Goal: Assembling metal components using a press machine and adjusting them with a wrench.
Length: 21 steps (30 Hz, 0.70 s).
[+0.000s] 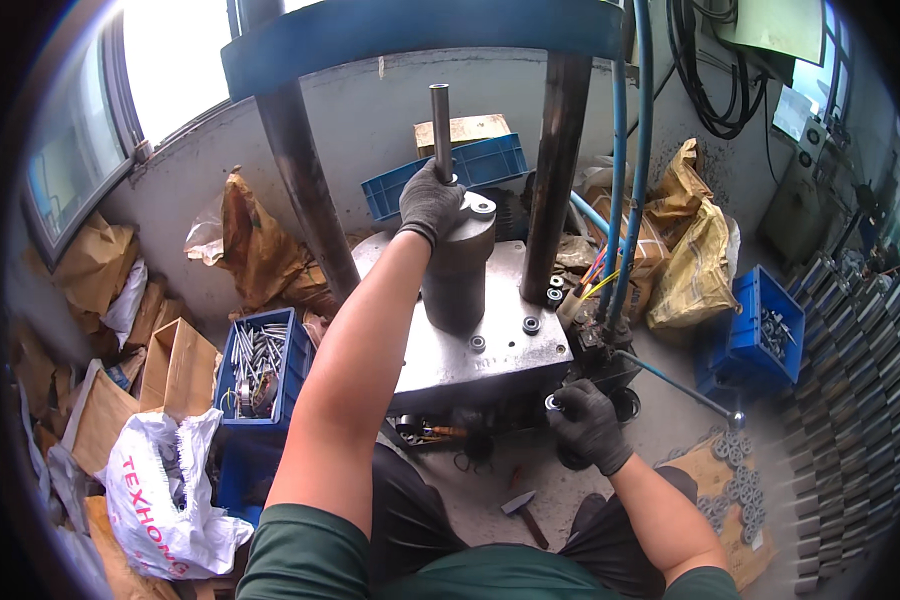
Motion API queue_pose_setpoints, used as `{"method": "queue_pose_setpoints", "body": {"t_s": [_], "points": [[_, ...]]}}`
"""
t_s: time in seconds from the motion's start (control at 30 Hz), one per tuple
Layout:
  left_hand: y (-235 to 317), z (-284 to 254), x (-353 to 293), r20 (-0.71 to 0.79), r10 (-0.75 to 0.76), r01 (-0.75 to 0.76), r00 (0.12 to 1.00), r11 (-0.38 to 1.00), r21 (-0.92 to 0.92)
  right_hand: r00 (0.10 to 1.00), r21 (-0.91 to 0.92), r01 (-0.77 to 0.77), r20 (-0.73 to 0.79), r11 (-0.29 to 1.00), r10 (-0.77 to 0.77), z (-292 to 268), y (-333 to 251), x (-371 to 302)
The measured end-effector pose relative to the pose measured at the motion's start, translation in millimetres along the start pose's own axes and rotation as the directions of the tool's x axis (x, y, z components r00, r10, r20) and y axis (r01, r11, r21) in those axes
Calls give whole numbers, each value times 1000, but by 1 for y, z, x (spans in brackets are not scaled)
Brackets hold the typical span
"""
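Left hand point(432, 207), gloved, is closing its fingers around the lower part of the rod point(440, 120). The rod is standing upright above the cylinder point(455, 290); the hand is hiding its lower end, so I cannot tell whether it is touching the cylinder. A link point(481, 206) with a round eye is showing just right of that hand, at the cylinder's top.

Right hand point(587, 425), gloved, is gripping a small ring point(553, 402) at its fingertips, in front of the plate point(440, 365) and to the right.

The cylinder is resting on the plate, between two dark posts point(558, 170). Two bearings point(531, 325) are lying on the plate, near the cylinder. A hammer point(520, 503) is lying on the floor. At left, a blue bin point(301, 365) is holding loose metal rods point(255, 350).
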<state>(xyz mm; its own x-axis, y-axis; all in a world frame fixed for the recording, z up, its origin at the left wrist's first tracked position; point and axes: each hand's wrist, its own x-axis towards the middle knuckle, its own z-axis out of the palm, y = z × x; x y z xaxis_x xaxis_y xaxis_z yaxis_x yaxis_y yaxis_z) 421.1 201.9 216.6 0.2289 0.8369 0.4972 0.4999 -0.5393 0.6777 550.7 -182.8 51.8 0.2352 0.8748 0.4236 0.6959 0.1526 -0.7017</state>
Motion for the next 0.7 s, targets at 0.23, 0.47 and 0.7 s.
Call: {"method": "queue_pose_setpoints", "body": {"t_s": [0.23, 0.47, 0.7], "points": [[4, 2, -7, 3, -12, 12, 1000, 987, -161, 989, 21, 123, -83, 992, -120, -2, -11, 68], [5, 1, -11, -49, -24, 18, 999, 994, -108, 822, -148, 441, -329, 885, -465, 16, -56, 225], [18, -1, -13, -6, -43, 42, 999, 992, -117, 943, -320, 202, -191, 926, -271, 47, -30, 300]]}}
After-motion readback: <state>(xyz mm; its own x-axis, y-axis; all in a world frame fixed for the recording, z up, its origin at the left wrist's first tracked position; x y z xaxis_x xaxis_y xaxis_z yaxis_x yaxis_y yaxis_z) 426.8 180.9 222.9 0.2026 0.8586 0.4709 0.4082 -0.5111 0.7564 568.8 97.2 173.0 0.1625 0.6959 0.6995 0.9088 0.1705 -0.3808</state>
